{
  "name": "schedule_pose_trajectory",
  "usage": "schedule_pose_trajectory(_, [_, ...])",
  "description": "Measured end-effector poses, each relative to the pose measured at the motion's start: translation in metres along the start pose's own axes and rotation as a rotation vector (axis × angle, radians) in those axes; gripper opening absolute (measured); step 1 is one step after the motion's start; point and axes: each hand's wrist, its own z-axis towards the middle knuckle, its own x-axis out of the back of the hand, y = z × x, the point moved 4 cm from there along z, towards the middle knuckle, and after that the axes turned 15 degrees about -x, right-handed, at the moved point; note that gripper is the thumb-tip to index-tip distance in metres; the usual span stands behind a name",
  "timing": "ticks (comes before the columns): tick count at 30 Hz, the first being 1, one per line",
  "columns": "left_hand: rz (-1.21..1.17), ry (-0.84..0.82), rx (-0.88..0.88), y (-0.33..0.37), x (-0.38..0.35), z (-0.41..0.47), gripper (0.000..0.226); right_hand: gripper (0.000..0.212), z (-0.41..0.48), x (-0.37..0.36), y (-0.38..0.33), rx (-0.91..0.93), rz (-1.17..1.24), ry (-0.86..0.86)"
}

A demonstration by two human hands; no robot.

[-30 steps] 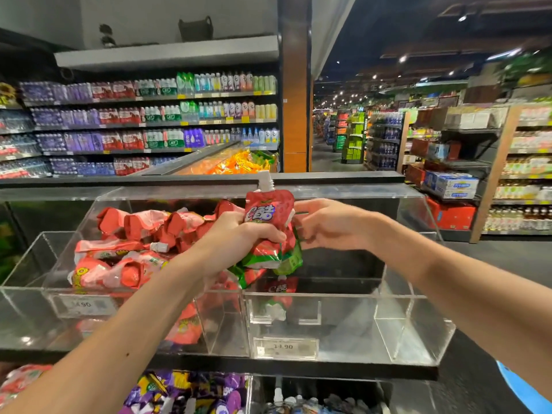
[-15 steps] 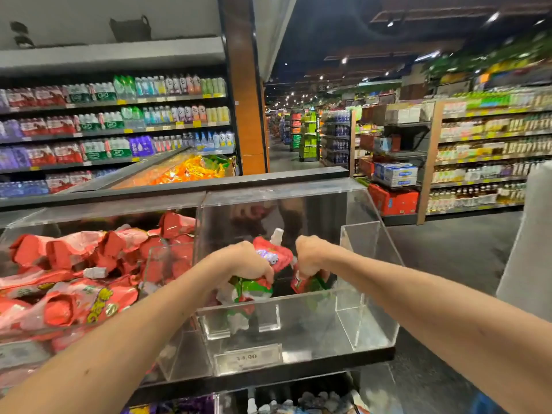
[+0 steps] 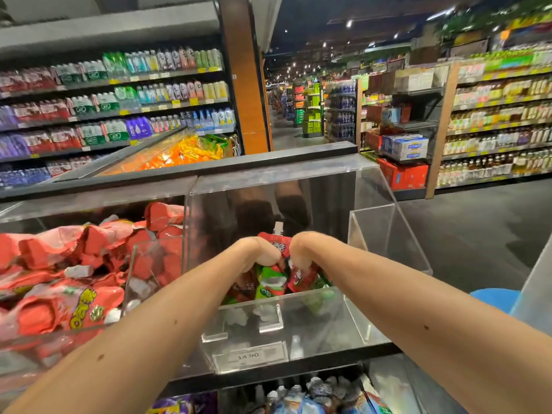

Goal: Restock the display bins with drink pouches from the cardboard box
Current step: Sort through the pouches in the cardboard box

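Left hand (image 3: 257,256), right hand (image 3: 302,253): grip clamped on drink pouches (image 3: 270,282) hanging below, probably inside bin (image 3: 324,325).

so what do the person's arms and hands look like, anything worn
Both forearms are bare, no sleeves in view. The left hand and right hand wear no gloves; no watch or bracelet shows. A few small dark moles dot the forearms.

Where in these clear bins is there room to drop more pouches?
The right bin has room: behind the left hand and right hand, up to its back wall, and between the right hand and its right wall. Its front holds the red-green pouches both hands grip. The left bin is heaped with pink pouches.
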Motion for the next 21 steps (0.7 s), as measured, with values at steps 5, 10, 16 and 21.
schedule_pose_trajectory(5, [0.07, -0.063, -0.025, -0.011, 0.0, 0.012, 0.086, 0.04, 0.0, 0.0, -0.014, 0.048, -0.332, -0.003])
schedule_pose_trajectory(10, [0.128, -0.167, -0.091, -0.014, 0.006, 0.012, 0.086, 0.041, -0.002, 0.001, -0.012, 0.016, -0.28, -0.025])
schedule_pose_trajectory(16, [0.682, -0.16, -0.249, -0.019, -0.003, 0.016, 0.093, 0.041, 0.0, -0.005, 0.002, -0.009, -0.418, 0.005])
schedule_pose_trajectory(21, [0.696, -0.176, -0.298, -0.021, -0.005, 0.019, 0.1, 0.043, 0.0, -0.007, 0.005, 0.028, -0.453, 0.018])
